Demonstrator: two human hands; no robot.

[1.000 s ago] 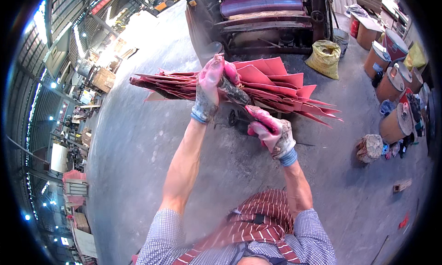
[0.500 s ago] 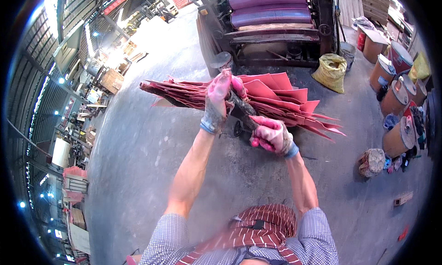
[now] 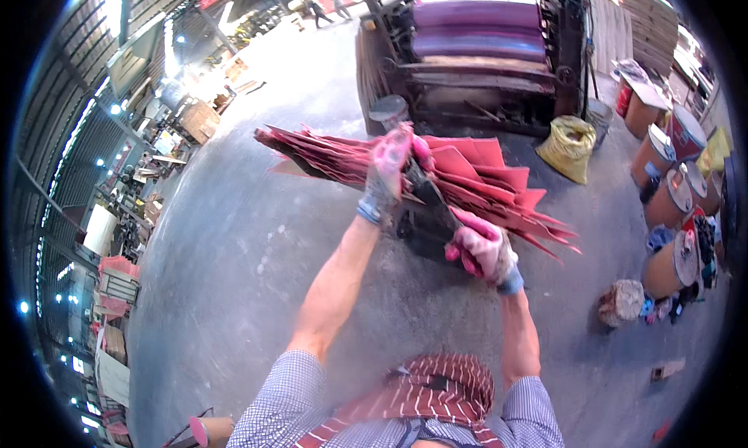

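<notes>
A bundle of thin red-stained sheets, which look like wood veneer, lies crosswise in front of me, its edges fanned out to the right. My left hand, in a pink-stained glove with a blue cuff, closes over the middle of the bundle. From there a dark flat strip slants down toward my right hand. The right hand, gloved likewise, has its fingers curled around the strip's lower end, just below the sheets. What lies under the left palm is hidden.
Beyond the bundle stands a machine with purple rollers, a metal bucket before it. A yellow sack sits at its right. Several brown drums line the right side, near a wrapped stump-like block. People walk far off.
My right hand has moved down and to the right, away from the bundle, and more of the dark strip shows. The left hand keeps its place on the sheets. The view has shifted slightly.
</notes>
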